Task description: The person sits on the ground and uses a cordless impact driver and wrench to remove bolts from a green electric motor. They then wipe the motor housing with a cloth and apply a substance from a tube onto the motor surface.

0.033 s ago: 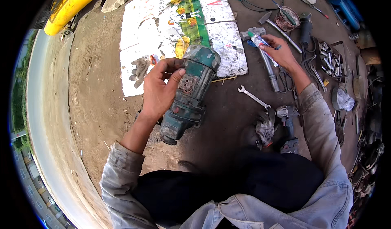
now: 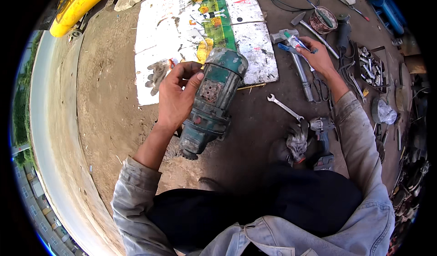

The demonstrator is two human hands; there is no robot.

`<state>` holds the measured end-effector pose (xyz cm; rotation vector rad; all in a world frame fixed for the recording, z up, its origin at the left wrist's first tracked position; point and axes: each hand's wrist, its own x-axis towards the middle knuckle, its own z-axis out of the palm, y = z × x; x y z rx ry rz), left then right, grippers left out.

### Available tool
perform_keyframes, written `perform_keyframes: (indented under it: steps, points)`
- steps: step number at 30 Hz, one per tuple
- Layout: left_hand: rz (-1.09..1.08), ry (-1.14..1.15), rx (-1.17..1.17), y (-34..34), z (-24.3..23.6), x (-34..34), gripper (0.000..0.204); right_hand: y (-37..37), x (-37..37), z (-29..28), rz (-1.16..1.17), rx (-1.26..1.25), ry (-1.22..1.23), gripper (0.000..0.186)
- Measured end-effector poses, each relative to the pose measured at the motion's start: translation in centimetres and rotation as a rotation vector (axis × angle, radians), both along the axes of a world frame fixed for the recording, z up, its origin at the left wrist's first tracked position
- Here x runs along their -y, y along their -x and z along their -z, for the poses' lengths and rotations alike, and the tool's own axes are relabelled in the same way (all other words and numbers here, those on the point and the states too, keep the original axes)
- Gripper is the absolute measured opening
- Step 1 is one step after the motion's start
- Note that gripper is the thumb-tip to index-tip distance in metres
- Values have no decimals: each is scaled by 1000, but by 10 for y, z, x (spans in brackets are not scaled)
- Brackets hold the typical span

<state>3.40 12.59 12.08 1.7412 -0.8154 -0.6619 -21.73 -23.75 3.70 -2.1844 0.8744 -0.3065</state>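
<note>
A worn green electric motor [image 2: 214, 92] with a geared end stands in front of me, tilted, its rounded cap away from me. At its left edge is my left hand [image 2: 180, 92], fingers curled and thumb close to them; whatever they pinch, if anything, is hidden. To the right, my right hand [image 2: 318, 58] grips a small white, red and blue squeeze tube [image 2: 296, 43] between thumb and fingers. Beneath it lies a hammer [image 2: 298, 67] with a metal handle. A blue piece [image 2: 286, 48] shows beside the tube; I cannot tell what it is.
Flattened printed cardboard [image 2: 159, 33] lies beyond the motor, a grey glove [image 2: 157, 76] on it. On the right are a wrench [image 2: 284, 106], a cordless power tool [image 2: 322, 137], another glove [image 2: 297, 144], a second hammer [image 2: 318, 35], a round tin [image 2: 323, 24] and a socket tray [image 2: 371, 67].
My right hand has shifted slightly to the right with the tube. My left hand stays beside the motor, its thumb a little higher.
</note>
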Motion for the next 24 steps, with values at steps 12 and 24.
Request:
perform_keyframes:
  steps: [12, 24]
  points:
    - [-31, -421, -57, -52, 41, -44, 41, 12, 47, 44, 116, -46, 473, 37]
    - [102, -833, -38, -86, 103, -181, 36, -66, -75, 52, -78, 81, -559, 51]
